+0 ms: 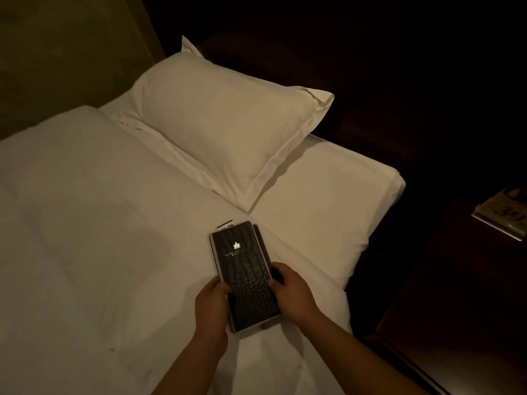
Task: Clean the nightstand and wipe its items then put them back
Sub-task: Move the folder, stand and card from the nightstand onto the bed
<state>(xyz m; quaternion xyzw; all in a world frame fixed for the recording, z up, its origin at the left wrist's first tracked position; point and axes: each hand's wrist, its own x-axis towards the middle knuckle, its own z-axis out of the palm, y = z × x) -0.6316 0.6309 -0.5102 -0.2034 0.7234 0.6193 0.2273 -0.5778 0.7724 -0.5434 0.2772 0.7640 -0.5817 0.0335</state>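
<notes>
Black crocodile-textured leather folder (245, 273) lies on white duvet (94, 223); white rectangular pillow (228, 126) beyond; apparently a clear acrylic sign (503, 216) far right.

I count two hands, the left hand (212, 305) and the right hand (292, 292), one black crocodile-textured folder (245, 269), one white pillow (228, 124), one bed (85, 223), one dark nightstand (445, 280), and one tilted card holder (504, 218).

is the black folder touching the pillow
Apart. The head view shows a strip of bare white sheet between the far end of the black folder and the nearest corner of the pillow.
</notes>
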